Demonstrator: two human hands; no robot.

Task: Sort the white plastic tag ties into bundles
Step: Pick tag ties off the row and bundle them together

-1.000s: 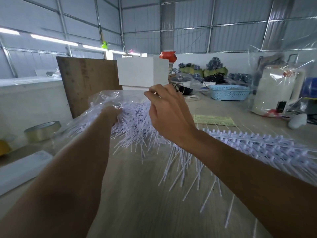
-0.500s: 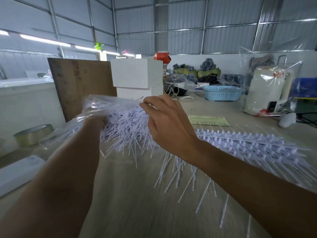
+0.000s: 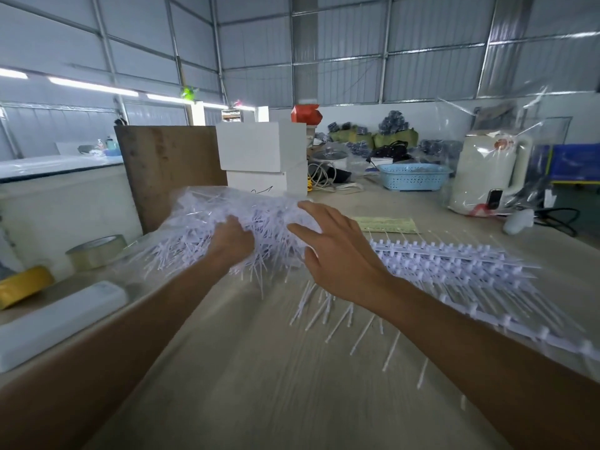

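Observation:
A big heap of white plastic tag ties (image 3: pixel 259 222) lies in the middle of the wooden table, partly wrapped in a clear plastic bag (image 3: pixel 201 203). My left hand (image 3: pixel 232 240) is dug into the heap, its fingers curled into the ties. My right hand (image 3: pixel 331 248) hovers over the heap's right side with fingers spread and straight, holding nothing. To the right, rows of tag ties (image 3: pixel 461 271) still joined on their strips stretch across the table, their thin tails pointing toward me.
Two tape rolls (image 3: pixel 94 251) (image 3: pixel 22 284) and a white flat box (image 3: pixel 58 319) sit at the left. A brown board (image 3: pixel 168 167) and white boxes (image 3: pixel 263 157) stand behind the heap. A blue basket (image 3: pixel 412 180) and a bagged white kettle (image 3: pixel 487 170) stand at the back right.
My right hand let go of the bag top, opened and dropped over the heap. The heap came down toward the table. My left hand stayed buried in the ties.

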